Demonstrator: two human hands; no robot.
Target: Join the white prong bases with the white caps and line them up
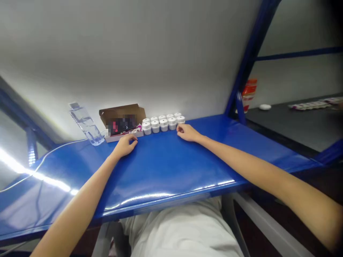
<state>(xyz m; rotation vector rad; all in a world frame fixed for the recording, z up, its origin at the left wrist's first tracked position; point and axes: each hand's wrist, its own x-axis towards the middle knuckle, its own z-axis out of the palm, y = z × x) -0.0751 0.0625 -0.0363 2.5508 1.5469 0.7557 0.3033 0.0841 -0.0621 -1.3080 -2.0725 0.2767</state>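
My left hand hovers over or rests on the blue tabletop, just in front of an open cardboard box. Its fingers are loosely bent, the thumb apart from them, and nothing shows in it. My right hand is at the right end of two rows of small white lidded containers. Its fingers are curled in, and whatever they may hold is hidden. That hand covers the lower part of the front-row container at the right end; whether they touch, I cannot tell.
A clear bottle leans in view left of the box, which holds a dark, partly blurred item. A white cable crosses the blue table. On the dark surface at right are an orange package and a white oval object.
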